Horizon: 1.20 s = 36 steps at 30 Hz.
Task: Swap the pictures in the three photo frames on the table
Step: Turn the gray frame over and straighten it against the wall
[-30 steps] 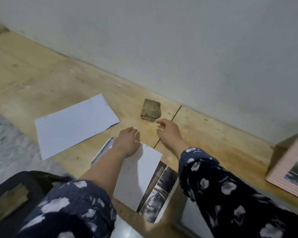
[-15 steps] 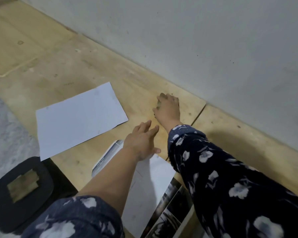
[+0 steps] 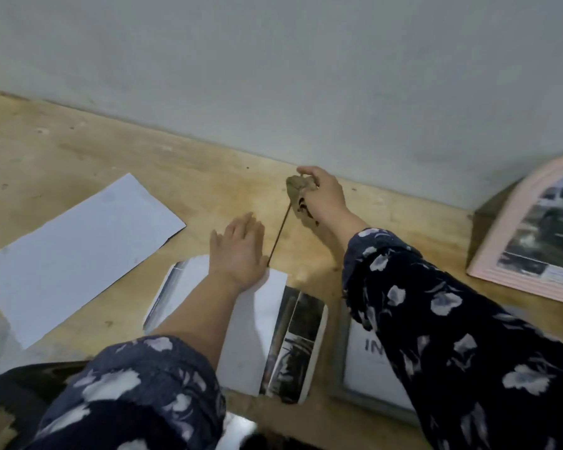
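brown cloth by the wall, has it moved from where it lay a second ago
Yes. The brown cloth lay flat left of the table seam; now the right hand holds it lifted, right of the seam.

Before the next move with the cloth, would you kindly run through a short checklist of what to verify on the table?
1. Right hand grips the crumpled brown cloth: ok.
2. Cloth lifted off the wooden table: cannot tell; its lower end is near the surface.
3. Left hand lies flat, fingers straight, partly on the white sheet over the black-and-white prints: ok.
4. Large white sheet of paper lies flat and apart from both hands: ok.
5. Arched pink photo frame leans at the wall with a picture in it: ok.
6. Grey rectangular frame unobstructed: not ok; the right sleeve crosses it.
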Each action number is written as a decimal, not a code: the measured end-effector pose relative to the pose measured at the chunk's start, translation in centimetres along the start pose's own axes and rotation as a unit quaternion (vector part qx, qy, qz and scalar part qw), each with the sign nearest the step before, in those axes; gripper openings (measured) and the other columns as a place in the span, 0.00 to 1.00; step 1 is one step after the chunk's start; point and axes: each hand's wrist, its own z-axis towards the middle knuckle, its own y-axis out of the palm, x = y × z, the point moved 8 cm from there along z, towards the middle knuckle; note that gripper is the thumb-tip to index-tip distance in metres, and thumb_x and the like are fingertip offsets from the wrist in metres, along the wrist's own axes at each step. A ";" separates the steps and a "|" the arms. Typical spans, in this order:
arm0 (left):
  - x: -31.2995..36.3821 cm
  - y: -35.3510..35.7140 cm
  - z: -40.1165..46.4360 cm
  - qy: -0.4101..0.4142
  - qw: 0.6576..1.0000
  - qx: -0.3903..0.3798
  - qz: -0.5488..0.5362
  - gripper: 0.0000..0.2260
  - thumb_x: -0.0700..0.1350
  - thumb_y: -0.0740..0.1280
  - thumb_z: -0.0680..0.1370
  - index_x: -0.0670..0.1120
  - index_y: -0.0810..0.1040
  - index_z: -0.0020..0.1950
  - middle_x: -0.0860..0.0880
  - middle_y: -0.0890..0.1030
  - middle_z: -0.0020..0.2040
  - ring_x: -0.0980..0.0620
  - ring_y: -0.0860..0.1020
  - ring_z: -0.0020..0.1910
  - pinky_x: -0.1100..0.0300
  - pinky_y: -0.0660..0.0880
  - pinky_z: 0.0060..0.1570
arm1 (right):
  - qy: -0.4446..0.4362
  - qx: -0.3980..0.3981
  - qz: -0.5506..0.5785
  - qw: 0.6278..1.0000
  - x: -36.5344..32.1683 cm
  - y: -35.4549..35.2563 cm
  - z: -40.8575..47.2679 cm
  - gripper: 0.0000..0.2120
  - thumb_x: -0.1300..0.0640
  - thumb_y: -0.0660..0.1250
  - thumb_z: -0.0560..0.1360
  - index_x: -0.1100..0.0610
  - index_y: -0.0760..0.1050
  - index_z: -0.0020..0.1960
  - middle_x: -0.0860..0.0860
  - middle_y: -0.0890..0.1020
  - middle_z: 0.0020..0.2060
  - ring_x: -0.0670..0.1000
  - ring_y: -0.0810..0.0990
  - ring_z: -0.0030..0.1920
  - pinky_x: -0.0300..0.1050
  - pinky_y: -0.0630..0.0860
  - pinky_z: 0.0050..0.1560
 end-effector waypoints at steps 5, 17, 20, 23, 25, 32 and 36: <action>6.6 3.7 -6.1 0.147 0.989 -0.008 -0.026 0.32 0.64 0.54 0.78 0.51 0.52 0.79 0.53 0.47 0.80 0.52 0.43 0.78 0.42 0.38 0.74 | 0.034 0.049 -0.050 0.997 3.3 -7.1 -6.8 0.21 0.67 0.55 0.77 0.54 0.74 0.66 0.52 0.75 0.65 0.53 0.73 0.64 0.37 0.68 0.55; 10.6 8.6 -15.3 0.213 0.977 -0.016 0.002 0.59 0.82 0.49 0.60 0.45 0.41 0.79 0.51 0.42 0.80 0.53 0.39 0.78 0.34 0.38 0.71 | -0.045 0.029 -0.276 0.960 6.9 -6.1 -15.0 0.19 0.70 0.58 0.74 0.59 0.80 0.59 0.61 0.77 0.51 0.60 0.75 0.52 0.45 0.68 0.48; 10.2 9.0 -15.5 0.192 0.981 0.011 -0.026 0.57 0.80 0.52 0.63 0.45 0.42 0.79 0.51 0.42 0.80 0.53 0.39 0.78 0.36 0.38 0.72 | -0.021 0.001 -0.330 0.944 7.8 -5.0 -14.4 0.14 0.65 0.58 0.76 0.59 0.78 0.58 0.56 0.70 0.48 0.58 0.73 0.52 0.45 0.66 0.45; 9.9 9.2 -15.5 0.188 0.981 0.039 -0.036 0.56 0.80 0.53 0.63 0.44 0.48 0.80 0.50 0.47 0.80 0.52 0.43 0.78 0.37 0.39 0.73 | -0.019 -0.035 -0.402 0.915 8.2 -3.8 -14.5 0.13 0.67 0.57 0.75 0.60 0.76 0.55 0.56 0.69 0.47 0.59 0.72 0.53 0.44 0.66 0.45; 9.9 9.2 -15.5 0.191 0.980 0.047 -0.036 0.56 0.80 0.53 0.64 0.44 0.49 0.79 0.50 0.50 0.80 0.52 0.44 0.78 0.36 0.40 0.73 | -0.016 -0.042 -0.422 0.906 8.2 -3.4 -14.7 0.17 0.68 0.55 0.76 0.59 0.75 0.60 0.59 0.72 0.54 0.60 0.71 0.58 0.46 0.68 0.51; 9.9 9.0 -15.5 0.177 0.983 0.049 -0.011 0.56 0.80 0.51 0.63 0.44 0.45 0.79 0.49 0.46 0.80 0.51 0.41 0.78 0.37 0.37 0.72 | 0.002 -0.079 -0.441 0.894 9.2 -2.1 -16.1 0.18 0.68 0.56 0.74 0.60 0.76 0.61 0.60 0.74 0.58 0.62 0.74 0.58 0.48 0.72 0.53; 9.8 8.6 -15.6 0.170 0.984 0.050 -0.006 0.57 0.80 0.50 0.63 0.44 0.42 0.79 0.49 0.43 0.80 0.50 0.40 0.78 0.37 0.34 0.71 | -0.002 -0.111 -0.410 0.906 9.7 -1.7 -18.2 0.16 0.70 0.58 0.71 0.58 0.77 0.54 0.57 0.74 0.52 0.59 0.74 0.53 0.44 0.67 0.44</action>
